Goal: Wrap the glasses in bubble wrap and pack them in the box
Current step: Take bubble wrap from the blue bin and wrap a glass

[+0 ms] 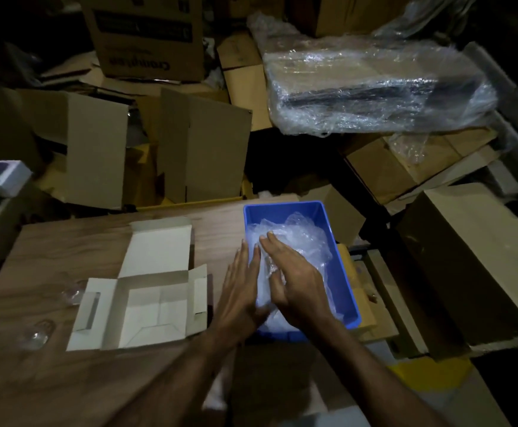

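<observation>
**Both hands in the blue tray of bubble wrap**

We reach both hands into the blue tray [341,260] at the right edge of the wooden table [51,374]. Our left hand [239,291] lies flat, fingers straight and close together, pressed against the near left side of the bubble wrap [297,238]. Our right hand [294,282] rests on top of the wrap, fingers extended and slightly spread, clamped on nothing. The white box [147,306] sits open just left of the tray, flaps spread. Two clear glasses [37,332] lie on the table left of the box, dim and hard to make out.
</observation>
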{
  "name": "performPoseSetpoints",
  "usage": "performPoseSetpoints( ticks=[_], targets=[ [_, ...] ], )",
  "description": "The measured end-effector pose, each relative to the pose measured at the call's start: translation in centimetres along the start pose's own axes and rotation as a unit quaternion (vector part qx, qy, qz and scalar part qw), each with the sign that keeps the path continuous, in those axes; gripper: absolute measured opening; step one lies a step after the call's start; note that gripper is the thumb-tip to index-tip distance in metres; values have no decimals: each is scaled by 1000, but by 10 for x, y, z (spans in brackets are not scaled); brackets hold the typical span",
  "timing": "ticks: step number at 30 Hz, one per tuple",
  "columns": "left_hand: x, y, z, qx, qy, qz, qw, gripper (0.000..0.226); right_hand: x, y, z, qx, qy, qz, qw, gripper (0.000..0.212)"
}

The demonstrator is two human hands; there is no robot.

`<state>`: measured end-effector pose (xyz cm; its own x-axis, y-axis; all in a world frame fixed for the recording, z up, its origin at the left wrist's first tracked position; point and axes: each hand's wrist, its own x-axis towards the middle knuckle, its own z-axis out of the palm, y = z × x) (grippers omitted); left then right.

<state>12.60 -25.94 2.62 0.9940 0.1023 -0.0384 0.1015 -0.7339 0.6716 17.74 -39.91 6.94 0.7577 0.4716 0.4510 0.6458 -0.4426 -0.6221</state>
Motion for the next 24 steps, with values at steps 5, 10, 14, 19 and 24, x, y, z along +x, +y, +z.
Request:
performPoseSetpoints(
  ticks=[5,10,14,19,24],
  targets=[
    [-14,-20,-76,-98,167,35,980,54,20,-37,-3,-22,23,-66,997,59],
    [-50,-51,-159,-91,226,104,964,61,29,-66,22,-86,-83,-111,987,72],
    [-81,-85,-193,-43,240,134,960,63,29,-90,52,-51,-132,-71,987,80],
    [-107,-114,-199,-153,213,50,964,50,32,-108,80,-25,-150,-82,985,61],
    [-109,-115,-217,-395,193,-95,893,21,55,-121,75,122,-233,1,965,22]
  ],
)
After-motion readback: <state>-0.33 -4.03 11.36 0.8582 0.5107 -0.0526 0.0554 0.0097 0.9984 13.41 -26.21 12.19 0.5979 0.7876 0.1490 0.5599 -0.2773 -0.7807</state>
